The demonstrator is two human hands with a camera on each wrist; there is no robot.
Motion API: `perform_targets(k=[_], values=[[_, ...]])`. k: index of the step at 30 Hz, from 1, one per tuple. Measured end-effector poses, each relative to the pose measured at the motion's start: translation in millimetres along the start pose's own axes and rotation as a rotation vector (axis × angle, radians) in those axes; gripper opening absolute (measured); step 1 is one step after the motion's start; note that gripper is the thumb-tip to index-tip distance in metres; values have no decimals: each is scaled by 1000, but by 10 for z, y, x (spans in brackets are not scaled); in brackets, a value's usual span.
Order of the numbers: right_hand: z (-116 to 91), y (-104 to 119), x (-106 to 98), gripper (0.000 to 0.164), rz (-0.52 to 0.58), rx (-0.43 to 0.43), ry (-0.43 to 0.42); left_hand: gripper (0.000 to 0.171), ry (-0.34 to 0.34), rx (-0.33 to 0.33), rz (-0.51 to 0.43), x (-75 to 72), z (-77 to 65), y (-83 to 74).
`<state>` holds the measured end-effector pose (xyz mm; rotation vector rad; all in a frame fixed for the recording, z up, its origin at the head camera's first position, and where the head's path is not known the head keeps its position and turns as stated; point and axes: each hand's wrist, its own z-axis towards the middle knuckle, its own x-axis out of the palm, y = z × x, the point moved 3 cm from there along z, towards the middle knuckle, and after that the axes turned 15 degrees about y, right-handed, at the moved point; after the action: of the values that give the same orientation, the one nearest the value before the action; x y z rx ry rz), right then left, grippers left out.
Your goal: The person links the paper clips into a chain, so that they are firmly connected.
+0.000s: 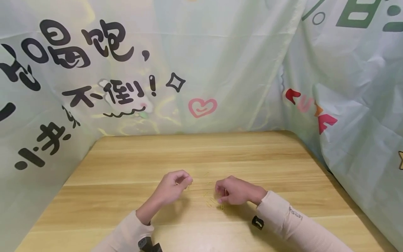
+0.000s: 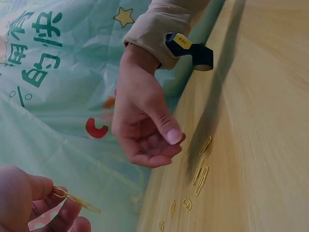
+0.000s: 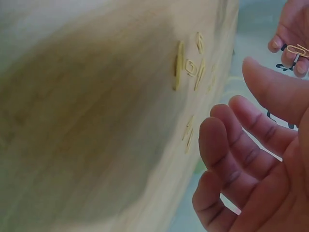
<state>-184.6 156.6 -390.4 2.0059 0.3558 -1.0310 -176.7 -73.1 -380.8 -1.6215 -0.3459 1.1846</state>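
My left hand [image 1: 173, 187] is raised over the middle of the table and pinches yellow paper clips [image 2: 79, 200] between thumb and fingertips. In the left wrist view these clips look linked end to end and stick out past the fingers. To the right, my right hand [image 1: 237, 190] hovers close over several loose yellow paper clips [image 2: 202, 180]. Its fingers [image 3: 212, 140] are loosely bent, and the right wrist view shows nothing between them and the thumb. The loose clips lie scattered on the wood between the two hands, some partly overlapped by the right hand in the head view.
The wooden table [image 1: 126, 157] has light planks and rounded far corners. Printed fabric [image 1: 236, 70] hangs as walls behind it and at both sides. Dark devices, one of them a black wrist camera [image 1: 258, 222], are strapped at both sleeves.
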Motion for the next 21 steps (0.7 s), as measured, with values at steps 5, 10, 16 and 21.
perform_targets(k=[5, 10, 16, 21], values=[[-5, -18, 56, 18, 6, 20, 31, 11, -9, -6, -2, -8, -6, -2], [7, -51, 104, 21, 8, 40, 54, 10, -5, -12, 4, -20, -18, -11], [28, -64, 148, 21, -16, 62, 71, 8, 3, -9, 16, -27, -27, 6], [59, -72, 171, 22, -61, 72, 73, 8, 9, -9, -7, -17, -25, 22]])
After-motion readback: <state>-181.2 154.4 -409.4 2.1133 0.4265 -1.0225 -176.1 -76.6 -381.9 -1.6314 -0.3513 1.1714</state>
